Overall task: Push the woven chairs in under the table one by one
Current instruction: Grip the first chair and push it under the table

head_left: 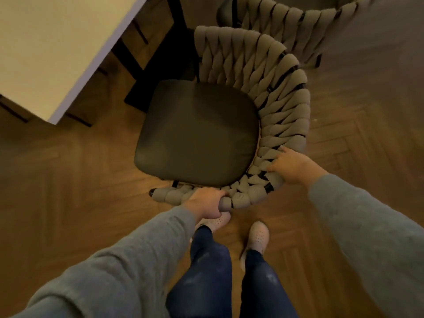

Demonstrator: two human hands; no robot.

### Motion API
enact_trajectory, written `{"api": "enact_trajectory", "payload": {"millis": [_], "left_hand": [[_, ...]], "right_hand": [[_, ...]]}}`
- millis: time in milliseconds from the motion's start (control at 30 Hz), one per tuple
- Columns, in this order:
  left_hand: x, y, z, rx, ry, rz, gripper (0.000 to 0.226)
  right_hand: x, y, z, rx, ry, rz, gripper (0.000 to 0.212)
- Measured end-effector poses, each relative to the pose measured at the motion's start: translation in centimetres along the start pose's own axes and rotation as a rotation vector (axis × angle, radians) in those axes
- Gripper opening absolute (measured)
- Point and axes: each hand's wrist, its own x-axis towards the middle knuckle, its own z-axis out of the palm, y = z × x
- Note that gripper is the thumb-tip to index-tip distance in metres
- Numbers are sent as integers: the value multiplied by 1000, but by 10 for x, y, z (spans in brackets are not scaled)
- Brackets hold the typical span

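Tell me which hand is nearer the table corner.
Left. The left hand grips the woven chair rim below-right of the table corner; the right hand grips it farther right.

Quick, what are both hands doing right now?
Left hand: closed, gripping the woven chair by its back rim.
Right hand: closed, holding the same back rim further round.

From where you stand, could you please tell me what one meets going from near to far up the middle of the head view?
Pale perforated shoes → left hand gripping the rim of the grey woven chair → its dark square seat cushion → second grey woven chair.
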Motion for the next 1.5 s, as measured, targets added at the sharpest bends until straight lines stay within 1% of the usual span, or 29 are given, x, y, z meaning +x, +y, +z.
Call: {"api": "enact_trajectory", "payload": {"millis": [67,133,267,467,800,933,1033,1100,1167,1233,1300,1367,1433,1500], "left_hand": [[0,1,3,40,37,16,50],[1,2,1,44,46,42,54],[3,-9,-4,66,14,41,58],[-3,-63,-35,86,49,4,54],[1,-143,-77,112,25,26,50],[3,-154,-82,116,9,42,51],[7,-157,-81,135,28,33,49],[8,-156,-78,158,31,12,45],[7,-152,-77,154,8,-33,46],[7,-140,-81,112,-8,-86,61],[13,-120,-85,49,-5,-83,79],[30,-82,-80,-68,49,-68,82],[50,-41,-79,-212,111,-79,84],[68,-9,-82,-319,182,-198,95]], "right_hand": [[4,7,6,-17,36,-43,49],[8,14,8,-14,60,-69,43],[14,12,6,-15,70,-79,40],[39,-5,-33,35,130,-40,33],[83,-16,-89,69,120,-19,30],[92,-18,-91,118,111,-31,30],[97,-14,-89,163,89,-64,29],[100,-8,-87,193,76,-119,30],[103,-2,-83,221,81,-195,33],[106,9,-83,216,129,-300,43],[106,28,-88,148,132,-387,61],[107,57,-90,22,127,-440,72],[103,97,-89,-24,123,-458,68],[99,140,-90,-24,125,-462,60]]}}
